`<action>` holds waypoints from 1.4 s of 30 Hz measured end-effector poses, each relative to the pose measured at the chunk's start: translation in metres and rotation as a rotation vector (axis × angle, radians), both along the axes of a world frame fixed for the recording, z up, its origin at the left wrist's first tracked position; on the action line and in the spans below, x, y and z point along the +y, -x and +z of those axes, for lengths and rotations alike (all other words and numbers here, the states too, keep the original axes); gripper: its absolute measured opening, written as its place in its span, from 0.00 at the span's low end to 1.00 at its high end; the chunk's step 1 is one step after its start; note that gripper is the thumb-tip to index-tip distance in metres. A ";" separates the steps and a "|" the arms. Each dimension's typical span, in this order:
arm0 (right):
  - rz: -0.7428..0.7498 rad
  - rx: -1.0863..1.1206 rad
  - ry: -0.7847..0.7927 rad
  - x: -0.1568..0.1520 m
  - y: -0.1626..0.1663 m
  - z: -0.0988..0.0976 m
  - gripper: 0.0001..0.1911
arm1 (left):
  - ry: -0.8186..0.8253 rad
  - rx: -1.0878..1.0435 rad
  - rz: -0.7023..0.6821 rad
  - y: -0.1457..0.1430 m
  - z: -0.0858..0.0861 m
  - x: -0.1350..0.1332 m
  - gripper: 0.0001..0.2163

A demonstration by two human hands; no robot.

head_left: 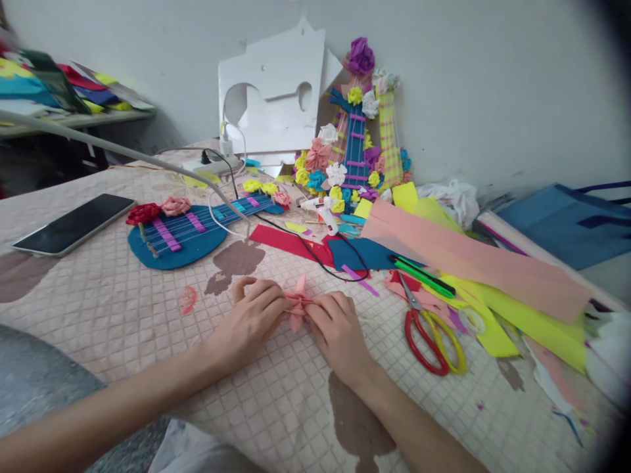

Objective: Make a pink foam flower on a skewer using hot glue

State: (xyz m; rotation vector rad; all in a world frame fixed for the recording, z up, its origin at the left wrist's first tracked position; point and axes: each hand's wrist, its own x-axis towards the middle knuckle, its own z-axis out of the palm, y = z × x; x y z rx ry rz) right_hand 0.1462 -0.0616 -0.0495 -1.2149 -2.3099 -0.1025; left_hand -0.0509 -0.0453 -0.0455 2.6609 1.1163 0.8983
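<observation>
At your far left lies a phone (73,225), flat, smooth and black; next comes a blue guitar (210,240), flat, with a round body and thin strings, and with crumpled paper flowers (143,214) on it in red, pink and yellow; under it is a pale cloth (276,401) with lots of small squares and some brown patches.

Near the middle is your left hand (259,309), its fingers curled and the tips pinching the left side of the pink paper (297,303); the thumb is mostly hidden, so I cannot tell how hard you squeeze; far behind stands a stiff white board (276,62) with round holes cut in it.

The pink paper is between your two hands; it is thin and creased, squeezed narrow in the middle, with one point going away from you and one toward you; past it is a white glue gun (323,211); your right hand (342,328) is curled too, its fingertips pinching the right side of the pink paper; your hands are near each other but apart.

Back by the wall (468,98) are flowery guitars (355,148), full of bunched paper; then come scissors (418,307) with metal blades and red and yellow loops, thin pens (424,277), a long pink sheet (473,256), a round tape (482,323), bright yellow paper (532,322) and a blue bag (566,226).
</observation>
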 end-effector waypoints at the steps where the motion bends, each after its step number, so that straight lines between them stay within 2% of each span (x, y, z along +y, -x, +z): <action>1: -0.002 -0.004 0.000 0.000 0.000 0.000 0.07 | 0.002 -0.001 0.004 0.000 0.000 0.000 0.07; 9: -0.027 0.062 0.047 0.000 0.000 -0.006 0.07 | 0.011 -0.004 -0.010 -0.001 0.002 0.001 0.09; 18: -0.040 0.083 0.043 -0.009 0.006 0.000 0.10 | 0.033 -0.019 -0.015 -0.003 -0.002 0.001 0.06; 27: -0.159 0.048 0.026 -0.013 0.019 -0.005 0.11 | 0.025 -0.036 -0.023 -0.004 -0.001 0.001 0.06; 35: -0.039 -0.026 0.050 -0.014 0.013 -0.008 0.05 | 0.020 -0.033 -0.003 -0.004 0.000 0.000 0.06; 38: 0.011 -0.004 0.078 -0.013 0.008 -0.005 0.06 | 0.009 -0.035 0.003 -0.004 0.001 0.000 0.07; 42: -0.031 0.081 0.077 -0.008 -0.001 0.003 0.08 | 0.025 -0.046 -0.009 -0.004 0.001 0.000 0.07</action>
